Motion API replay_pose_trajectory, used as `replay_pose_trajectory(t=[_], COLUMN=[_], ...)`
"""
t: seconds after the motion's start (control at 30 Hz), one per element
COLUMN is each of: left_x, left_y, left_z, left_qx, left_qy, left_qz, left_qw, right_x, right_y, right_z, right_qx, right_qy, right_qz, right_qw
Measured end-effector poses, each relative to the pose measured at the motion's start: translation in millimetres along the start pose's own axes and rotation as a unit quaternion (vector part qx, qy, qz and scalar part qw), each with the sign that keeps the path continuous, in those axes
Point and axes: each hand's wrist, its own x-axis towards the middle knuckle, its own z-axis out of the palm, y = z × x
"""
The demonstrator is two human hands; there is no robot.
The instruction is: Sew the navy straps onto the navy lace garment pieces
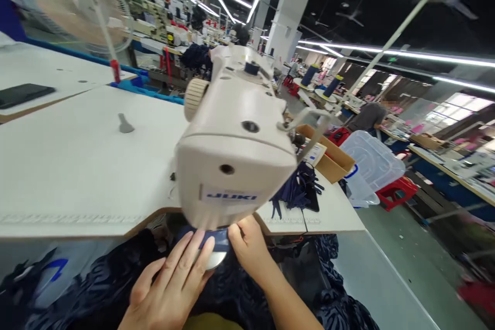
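A white sewing machine [236, 165] with JUKI lettering stands at the centre, its head covering the needle area from my view. Below it, a small piece of navy fabric [217, 240] lies over the curved metal sewing arm [215, 260]. My left hand [170, 281] rests on the fabric from the left, fingers stretched out and slightly apart. From the right, my right hand [249, 247] pinches the fabric's edge close under the machine head; its fingertips are partly hidden. Dark navy cloth [232, 294] hangs in folds beneath both hands.
The white table [77, 165] bears a small grey object [125, 124] and a dark phone [26, 95] on the left. Navy strips [296, 188], a cardboard box [335, 160] and a clear plastic bin [371, 160] are on the right. A fan [83, 7] stands back left.
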Motion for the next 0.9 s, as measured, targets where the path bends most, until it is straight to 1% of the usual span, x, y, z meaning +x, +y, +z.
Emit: replay_pose_trajectory(t=[0.03, 0.1, 0.17, 0.2, 0.27, 0.33, 0.37, 0.43, 0.53, 0.6, 0.63, 0.7, 0.73, 0.8, 0.87, 0.9], left_x=[-2.7, -8.4, -12.4, -13.5, -13.5, -11.6, -10.5, -8.3, -5.3, -2.7, -1.0, 3.0, 4.9, 7.1, 5.0, 1.7], left_y=[-2.5, -6.3, -8.2, -8.5, -8.5, -8.3, -8.4, -8.7, -8.5, -6.9, -5.5, -1.8, 0.2, 2.6, 0.2, -3.8], left_z=[3.1, 10.2, 16.0, 17.8, 18.9, 18.1, 17.3, 16.1, 14.8, 13.5, 12.4, 8.8, 6.3, 0.6, -5.4, -8.2], left_qx=[0.006, 0.004, -0.006, -0.010, -0.006, 0.005, 0.009, 0.009, 0.006, 0.004, -0.001, -0.022, -0.034, -0.055, -0.091, -0.115], left_qy=[0.001, 0.006, 0.018, 0.021, 0.015, 0.008, 0.005, 0.006, 0.001, 0.007, 0.012, 0.023, 0.023, 0.001, -0.023, -0.032], left_qz=[0.009, 0.005, 0.003, 0.004, 0.010, 0.018, 0.022, 0.028, 0.022, 0.015, 0.013, -0.002, -0.017, -0.040, -0.036, -0.031], left_qw=[1.000, 1.000, 1.000, 1.000, 1.000, 1.000, 1.000, 1.000, 1.000, 1.000, 1.000, 1.000, 0.999, 0.998, 0.995, 0.992], right_x=[-0.9, -3.7, -7.9, -10.5, -16.2, -22.6, -26.2, -33.8, -45.3, -51.6, -54.1, -57.8, -59.0, -59.6, -57.3, -54.7], right_y=[3.8, 15.0, 29.1, 36.4, 50.1, 61.9, 67.0, 75.1, 79.5, 74.3, 68.6, 51.2, 39.8, 13.8, -12.6, -24.4], right_z=[1.5, 3.8, 3.9, 2.8, -2.0, -9.8, -14.7, -26.7, -49.1, -66.0, -74.7, -91.4, -99.0, -111.0, -116.4, -115.9], right_qx=[0.015, 0.046, 0.046, 0.022, -0.053, -0.119, -0.135, -0.129, -0.079, -0.058, -0.057, -0.070, -0.076, -0.062, -0.023, -0.005], right_qy=[0.006, 0.024, 0.034, 0.023, -0.027, -0.079, -0.091, -0.092, -0.074, -0.066, -0.067, -0.074, -0.085, -0.108, -0.132, -0.148], right_qz=[0.004, 0.015, 0.020, 0.013, -0.017, -0.044, -0.048, -0.025, 0.060, 0.115, 0.133, 0.141, 0.130, 0.078, 0.017, -0.001], right_qw=[1.000, 0.999, 0.998, 0.999, 0.998, 0.989, 0.986, 0.987, 0.992, 0.989, 0.987, 0.985, 0.985, 0.989, 0.991, 0.989])
